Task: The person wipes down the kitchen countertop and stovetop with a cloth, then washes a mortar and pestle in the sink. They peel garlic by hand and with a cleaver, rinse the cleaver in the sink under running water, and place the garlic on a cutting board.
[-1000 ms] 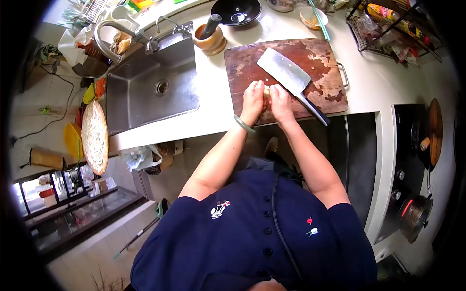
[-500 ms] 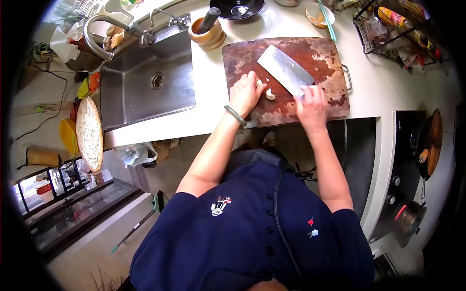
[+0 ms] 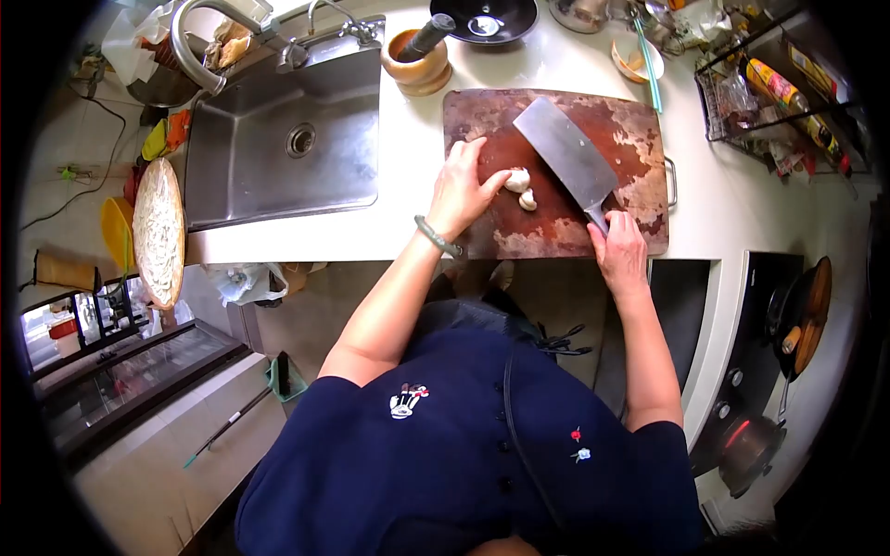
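My right hand (image 3: 621,248) is wrapped round the handle of a cleaver (image 3: 567,153). The broad blade lies slantwise over a worn reddish-brown cutting board (image 3: 482,111), pointing to the far left. My left hand (image 3: 460,188), with a green bangle at the wrist, hovers over the board's left side, thumb and fingers spread. Right by the thumb tip is a whitish garlic piece (image 3: 518,179); whether they touch I cannot tell. A smaller garlic clove (image 3: 527,200) lies just nearer to me. Tiny white bits are on the blade and board.
Left of the board is a steel sink (image 3: 278,167) with a faucet. A wooden mortar (image 3: 417,72) with its pestle, a black bowl (image 3: 491,20) and a small bowl (image 3: 640,63) with chopsticks stand behind. At right are a wire rack (image 3: 714,102) and a stove (image 3: 760,306).
My left hand has spread its fingers away from the garlic, now uncovering both pieces. My right hand has shifted back along the cleaver, towards me, onto its handle. The whole view has shifted slightly.
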The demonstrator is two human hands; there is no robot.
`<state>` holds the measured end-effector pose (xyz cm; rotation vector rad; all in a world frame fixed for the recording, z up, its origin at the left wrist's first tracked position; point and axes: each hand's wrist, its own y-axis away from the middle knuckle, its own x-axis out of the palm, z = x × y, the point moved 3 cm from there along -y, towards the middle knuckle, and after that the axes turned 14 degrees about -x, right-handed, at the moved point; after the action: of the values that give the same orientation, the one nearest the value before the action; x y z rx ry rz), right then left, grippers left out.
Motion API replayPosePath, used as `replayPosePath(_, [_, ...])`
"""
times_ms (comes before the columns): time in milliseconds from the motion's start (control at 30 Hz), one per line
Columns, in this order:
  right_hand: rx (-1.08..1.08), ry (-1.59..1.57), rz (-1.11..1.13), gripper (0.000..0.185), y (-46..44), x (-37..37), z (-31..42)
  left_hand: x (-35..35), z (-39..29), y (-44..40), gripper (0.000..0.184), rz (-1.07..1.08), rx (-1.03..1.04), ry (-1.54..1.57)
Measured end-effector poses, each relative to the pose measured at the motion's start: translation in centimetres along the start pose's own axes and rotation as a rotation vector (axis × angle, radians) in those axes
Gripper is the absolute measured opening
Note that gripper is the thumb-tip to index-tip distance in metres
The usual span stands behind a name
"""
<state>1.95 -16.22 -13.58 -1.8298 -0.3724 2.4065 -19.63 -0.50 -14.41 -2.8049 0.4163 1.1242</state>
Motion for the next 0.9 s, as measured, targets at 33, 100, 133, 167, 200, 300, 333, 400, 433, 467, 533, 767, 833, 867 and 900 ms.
replayPosePath(33, [-0.048,0.018,-0.032,0.029,-0.9,-0.7,1.0,-0.2,0.4,0.0,0.055,-0.014,-0.003,0.004])
replayPosePath(100, [-0.078,-0.006,-0.033,0.029,-3.7,-1.9,4.0,-0.2,2.0,0.5,0.036,0.257,-0.347,0.545])
replayPosePath(133, [-0.101,-0.029,-0.035,0.029,-5.3,-2.0,5.9,-0.3,1.9,1.1,0.029,0.426,-0.458,0.883])
replayPosePath(167, [-0.129,-0.052,-0.037,0.028,-7.1,-1.7,8.0,-0.7,1.6,1.5,0.028,0.528,-0.477,1.071])
replayPosePath(200, [-0.169,-0.086,-0.057,0.027,-8.9,-1.0,10.1,-1.7,1.4,2.3,0.028,0.498,-0.56,1.33])
replayPosePath(300, [-0.231,-0.284,-0.111,0.037,-13.5,2.2,16.8,-3.4,4.0,2.7,0.02,0.257,-0.551,1.566])
replayPosePath(333, [-0.253,-0.317,-0.078,0.036,-14.5,3.8,18.8,-4.5,7.5,2.3,0.019,0.291,-0.485,1.53])
replayPosePath(400, [-0.303,-0.401,-0.05,0.033,-16.9,6.3,22.3,-8.5,10.3,1.0,0.021,0.056,-0.595,1.497])
replayPosePath(433, [-0.314,-0.472,-0.074,0.029,-18.1,6.5,24.2,-10.0,13.1,0.4,0.023,0.017,-0.638,1.531])
replayPosePath(467, [-0.289,-0.526,-0.014,0.028,-19.2,7.1,25.3,-11.8,15.3,-0.1,0.023,0.08,-0.636,1.546])
replayPosePath(533, [-0.269,-0.567,0.031,0.025,-21.6,9.0,27.5,-15.1,18.7,-0.9,0.019,0.044,-0.653,1.61])
replayPosePath(767, [-0.363,-0.335,-0.148,0.04,-36.2,16.5,29.1,-22.1,27.8,-3.0,0.016,-0.103,-0.806,1.634])
replayPosePath(833, [-0.365,-0.189,-0.175,0.05,-41.0,18.7,29.0,-22.5,28.7,-3.7,0.016,-0.065,-0.819,1.641])
replayPosePath(867, [-0.373,-0.115,-0.174,0.054,-43.2,19.8,29.0,-22.3,29.1,-4.1,0.017,-0.045,-0.829,1.649])
replayPosePath(900, [-0.358,-0.141,-0.158,0.056,-45.2,20.7,29.1,-22.2,29.3,-4.3,0.018,-0.036,-0.836,1.646])
